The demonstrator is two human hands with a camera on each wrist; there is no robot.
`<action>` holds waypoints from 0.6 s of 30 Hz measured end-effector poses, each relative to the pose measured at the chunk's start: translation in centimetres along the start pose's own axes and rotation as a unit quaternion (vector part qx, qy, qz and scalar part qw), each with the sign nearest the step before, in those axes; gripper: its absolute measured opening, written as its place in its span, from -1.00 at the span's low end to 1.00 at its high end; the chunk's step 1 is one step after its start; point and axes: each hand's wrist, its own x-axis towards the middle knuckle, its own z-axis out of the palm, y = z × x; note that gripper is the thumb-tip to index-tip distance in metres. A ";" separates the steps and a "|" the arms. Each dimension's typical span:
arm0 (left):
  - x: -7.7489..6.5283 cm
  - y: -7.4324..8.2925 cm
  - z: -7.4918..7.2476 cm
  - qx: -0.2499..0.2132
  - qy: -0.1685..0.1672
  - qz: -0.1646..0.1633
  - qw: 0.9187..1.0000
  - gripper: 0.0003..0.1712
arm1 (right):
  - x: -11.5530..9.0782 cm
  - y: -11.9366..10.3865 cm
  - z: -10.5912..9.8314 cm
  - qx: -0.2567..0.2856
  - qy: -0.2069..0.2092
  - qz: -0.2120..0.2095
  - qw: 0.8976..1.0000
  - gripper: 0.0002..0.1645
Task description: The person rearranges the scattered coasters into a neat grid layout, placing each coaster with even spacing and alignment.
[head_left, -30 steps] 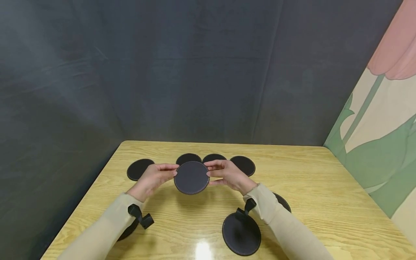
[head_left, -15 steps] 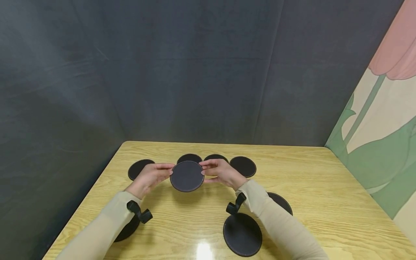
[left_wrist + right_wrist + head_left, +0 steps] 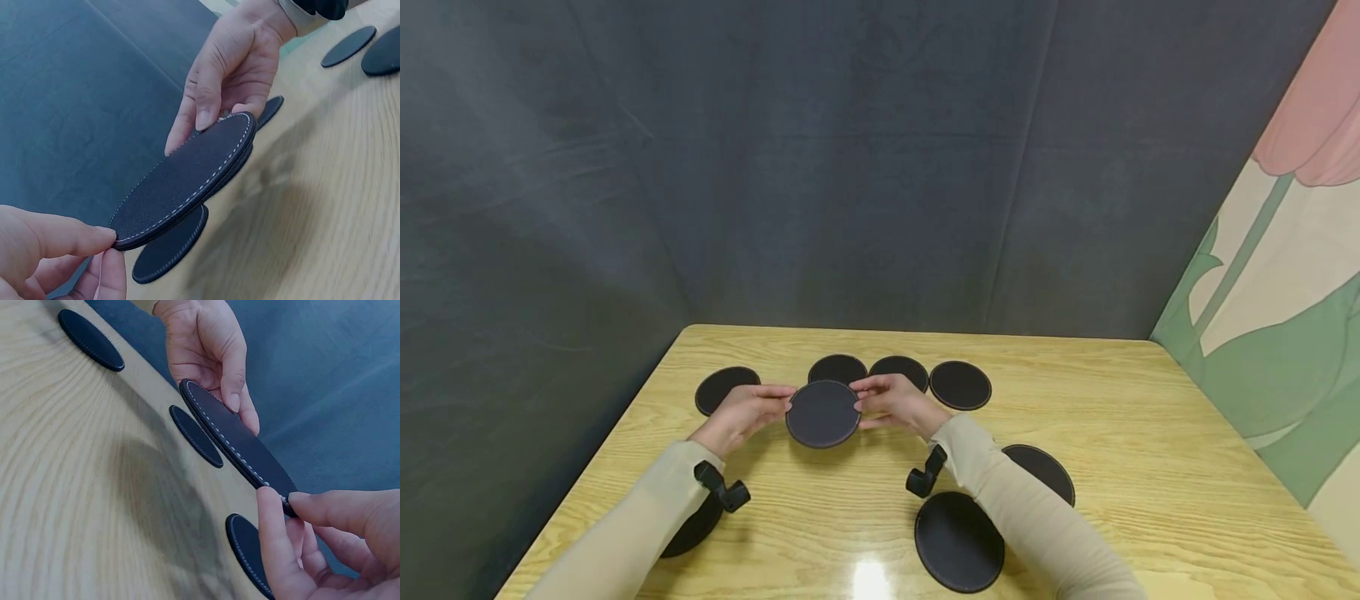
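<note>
A round black coaster (image 3: 823,414) with pale stitching round its rim is held up over the table between two hands. At its left edge the left hand (image 3: 745,415) pinches it between thumb and fingers. From the opposite side, the right hand (image 3: 898,402) pinches the rim with its thumb on the top face. In the left wrist view the coaster (image 3: 184,178) tilts, its stitched edge looking thick. A coaster on the table (image 3: 837,367) is partly covered by the held one in the head view.
More black coasters lie on the wooden table (image 3: 1120,417): two at the back (image 3: 904,371) (image 3: 961,385), one at the far left (image 3: 724,388), and others near the forearms (image 3: 958,542) (image 3: 692,529) (image 3: 1043,472). A dark curtain (image 3: 850,167) hangs behind.
Both hands have shifted the held coaster a little to the left, and it sits slightly lower than half a second ago. The right forearm has moved left too, uncovering more of the coaster beneath it.
</note>
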 end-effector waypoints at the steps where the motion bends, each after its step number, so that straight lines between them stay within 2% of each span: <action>1: 0.1 -0.1 0.0 0.002 0.002 -0.002 1.000 -0.50 | 0.1 0.1 0.1 -0.001 0.002 0.002 1.000 -0.50; 8: 0.6 -1.0 -0.3 0.016 0.015 -0.015 1.000 -0.53 | 0.5 0.8 0.8 -0.009 0.015 0.012 1.000 -0.52; 18: 1.1 -2.1 -0.5 0.015 0.015 -0.022 1.000 -0.53 | 1.2 1.8 1.4 -0.032 0.023 0.014 0.999 -0.52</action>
